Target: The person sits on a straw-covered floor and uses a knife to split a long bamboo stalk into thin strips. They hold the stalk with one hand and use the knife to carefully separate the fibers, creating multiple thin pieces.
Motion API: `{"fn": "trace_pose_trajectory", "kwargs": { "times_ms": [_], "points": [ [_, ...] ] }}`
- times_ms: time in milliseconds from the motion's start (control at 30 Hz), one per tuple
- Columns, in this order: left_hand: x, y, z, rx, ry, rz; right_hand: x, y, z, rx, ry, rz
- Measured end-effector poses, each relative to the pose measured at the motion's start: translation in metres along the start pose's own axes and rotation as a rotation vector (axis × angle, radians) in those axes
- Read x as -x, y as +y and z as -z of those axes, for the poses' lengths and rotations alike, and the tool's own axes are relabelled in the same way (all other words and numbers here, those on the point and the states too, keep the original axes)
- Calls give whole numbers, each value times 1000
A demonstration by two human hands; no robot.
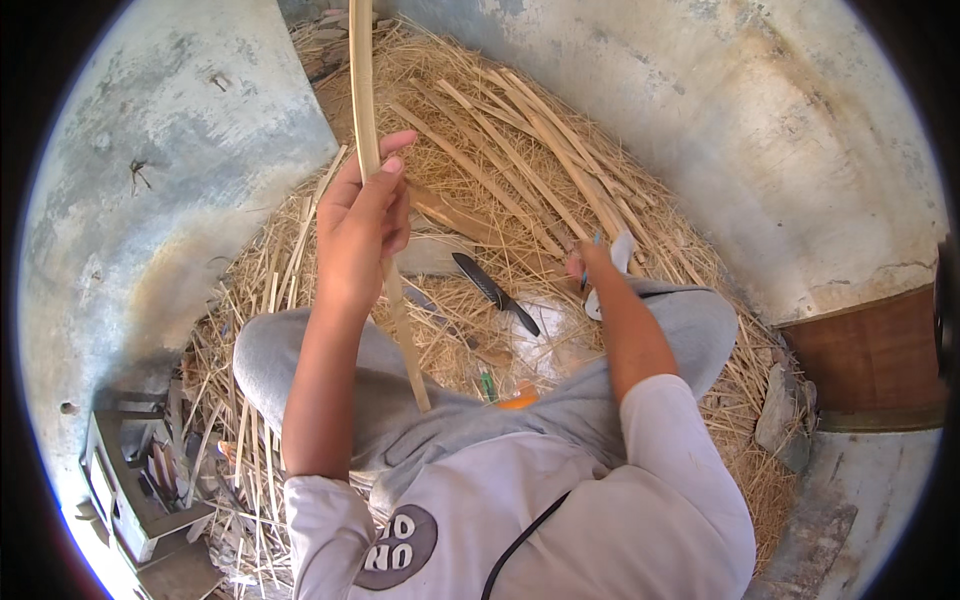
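Note:
My left hand (362,225) is raised, its thumb and fingers closed round a long pale bamboo strip (362,90). The strip stands nearly upright, running past the top of the view; its lower end (412,370) reaches down to my lap. Over by my right knee, my right hand (588,262) is low and closed, with something thin and blue (597,240) showing at its fingers. What it grips is mostly hidden. White pieces (622,250) lie or stick out beside this hand; their kind is unclear. Between my legs lies a black knife (495,293), touched by neither hand.
Several split strips (540,150) lie in a bundle on the shavings-covered floor (330,420) ahead. A wooden box with tools (140,480) stands at left. Worn walls (800,150) close in the space; a stone (785,410) sits at right. Something orange (520,398) lies by my lap.

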State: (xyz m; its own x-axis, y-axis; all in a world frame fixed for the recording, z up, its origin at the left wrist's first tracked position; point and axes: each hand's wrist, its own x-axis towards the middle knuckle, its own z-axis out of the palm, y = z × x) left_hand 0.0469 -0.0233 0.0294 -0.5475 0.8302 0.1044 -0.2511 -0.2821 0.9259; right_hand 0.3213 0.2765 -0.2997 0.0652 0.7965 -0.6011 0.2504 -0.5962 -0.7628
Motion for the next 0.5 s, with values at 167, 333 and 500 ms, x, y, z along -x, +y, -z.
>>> {"fn": "trace_pose_trajectory", "kwargs": {
  "times_ms": [167,333,500],
  "points": [
    [-10,-4,12,-20,98,19,-43,113,-20,174,174,-154],
    [-20,-5,8,-58,90,50,-83,106,-36,-695,409,-266],
    [-22,-8,9,-56,8,54,-124,31,-1,-778,29,115]
  ]
}}
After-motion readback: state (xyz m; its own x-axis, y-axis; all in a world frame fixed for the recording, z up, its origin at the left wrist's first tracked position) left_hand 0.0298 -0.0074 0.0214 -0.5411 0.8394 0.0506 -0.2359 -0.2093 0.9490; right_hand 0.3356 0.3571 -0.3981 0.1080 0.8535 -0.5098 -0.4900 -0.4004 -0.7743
